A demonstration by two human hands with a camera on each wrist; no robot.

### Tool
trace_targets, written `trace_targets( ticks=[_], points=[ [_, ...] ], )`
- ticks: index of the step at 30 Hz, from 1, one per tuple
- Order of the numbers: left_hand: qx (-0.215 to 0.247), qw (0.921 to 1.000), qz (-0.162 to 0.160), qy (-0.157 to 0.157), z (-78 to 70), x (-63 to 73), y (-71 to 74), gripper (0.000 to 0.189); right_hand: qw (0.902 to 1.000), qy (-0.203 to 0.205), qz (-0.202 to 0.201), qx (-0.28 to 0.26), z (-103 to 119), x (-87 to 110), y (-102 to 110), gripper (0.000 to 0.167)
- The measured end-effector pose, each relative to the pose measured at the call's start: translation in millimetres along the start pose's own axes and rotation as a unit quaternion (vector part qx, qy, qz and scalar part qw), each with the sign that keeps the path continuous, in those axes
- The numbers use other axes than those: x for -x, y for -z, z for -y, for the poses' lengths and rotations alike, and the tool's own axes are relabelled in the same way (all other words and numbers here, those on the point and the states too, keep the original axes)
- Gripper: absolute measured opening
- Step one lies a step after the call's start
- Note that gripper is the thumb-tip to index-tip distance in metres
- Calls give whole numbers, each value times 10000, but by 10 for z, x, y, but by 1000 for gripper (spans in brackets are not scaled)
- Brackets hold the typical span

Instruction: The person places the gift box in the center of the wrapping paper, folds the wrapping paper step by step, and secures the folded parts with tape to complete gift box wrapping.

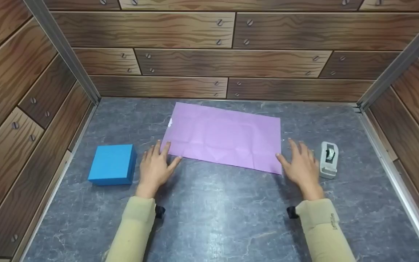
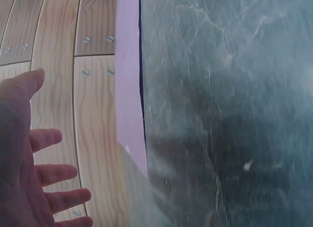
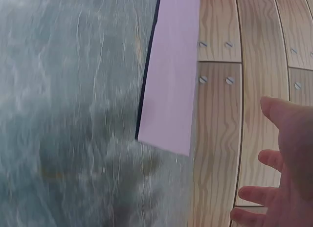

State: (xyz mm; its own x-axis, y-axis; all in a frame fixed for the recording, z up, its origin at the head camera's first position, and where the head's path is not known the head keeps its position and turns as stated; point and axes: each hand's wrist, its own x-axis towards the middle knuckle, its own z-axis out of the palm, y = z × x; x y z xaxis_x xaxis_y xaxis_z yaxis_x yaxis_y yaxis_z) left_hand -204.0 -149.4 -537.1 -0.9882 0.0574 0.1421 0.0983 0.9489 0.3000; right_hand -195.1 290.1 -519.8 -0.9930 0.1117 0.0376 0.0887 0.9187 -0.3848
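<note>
A creased sheet of purple paper (image 1: 224, 136) lies flat on the grey marbled surface, with a small white patch on its left edge. My left hand (image 1: 155, 169), fingers spread, is at the sheet's near left corner in the head view. The right hand (image 1: 302, 169) is beside the near right corner, its fingers also spread and holding nothing. In both wrist views the hands appear raised above the surface, apart from the paper (image 2: 129, 75). A blue box (image 1: 111, 162) sits left of the left hand. Right of the right hand stands a pale grey tape dispenser (image 1: 328, 160) with a roll in it.
Wood-patterned panels (image 1: 195, 62) form a wall behind the grey surface (image 1: 213, 211) and walls on both sides. Grey metal posts (image 1: 75, 62) stand at the back corners. A metal strip (image 1: 406, 203) runs along the right edge. Dark wrist straps show at both cuffs.
</note>
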Motion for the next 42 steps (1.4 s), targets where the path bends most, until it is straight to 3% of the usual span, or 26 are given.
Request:
trace_targets(
  ticks=[16, 26, 36, 42],
  points=[
    [533, 9968, 568, 195, -54, -239, -166, 75, 9952, -542, 593, -554, 106, -167, -205, 79],
    [438, 9949, 900, 102, -5, -313, -240, 70, 9863, -1026, 922, -900, 129, -261, -271, 81],
    [245, 9935, 1112, 13, 10, -315, -303, 63, 9814, -1446, 1023, -738, 195, -290, -278, 72],
    [194, 9916, 1280, 54, 0, -315, -325, 62, 9807, -1584, 1089, -356, 245, -294, -327, 64]
  ],
)
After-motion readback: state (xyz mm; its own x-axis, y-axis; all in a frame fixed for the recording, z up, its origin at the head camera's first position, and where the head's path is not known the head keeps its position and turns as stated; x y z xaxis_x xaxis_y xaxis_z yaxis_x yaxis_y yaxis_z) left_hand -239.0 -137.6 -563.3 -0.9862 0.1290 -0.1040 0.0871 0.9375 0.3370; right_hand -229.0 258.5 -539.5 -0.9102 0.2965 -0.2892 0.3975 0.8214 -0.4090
